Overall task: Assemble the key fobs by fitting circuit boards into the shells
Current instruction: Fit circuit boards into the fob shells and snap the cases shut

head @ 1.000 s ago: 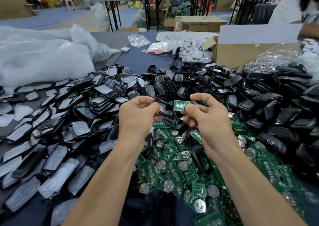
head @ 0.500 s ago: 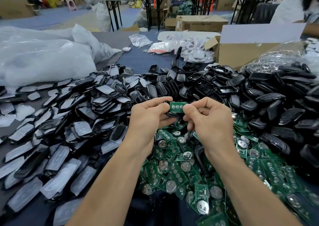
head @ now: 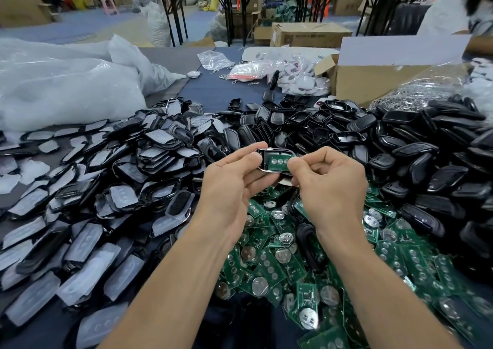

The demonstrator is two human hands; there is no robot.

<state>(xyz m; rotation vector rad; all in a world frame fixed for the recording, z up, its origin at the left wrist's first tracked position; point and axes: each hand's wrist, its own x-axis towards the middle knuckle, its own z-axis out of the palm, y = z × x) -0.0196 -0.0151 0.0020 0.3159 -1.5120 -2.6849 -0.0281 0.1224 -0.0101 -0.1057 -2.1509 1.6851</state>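
- Left hand (head: 234, 180) grips black shell (head: 266, 168), held up at centre above the piles.
- Right hand (head: 328, 180) pinches green circuit board (head: 277, 160), which lies in the shell opening.
- Loose boards (head: 280, 263) near; empty shells (head: 400, 146) right and far.

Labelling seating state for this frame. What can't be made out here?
Head view:
- Whether the circuit board is seated in the shell: fingers of the right hand cover its right end.
- Underside of the shell: hidden by the left hand.
- Board print: too small.
- The person at top right: cut off by the frame edge.
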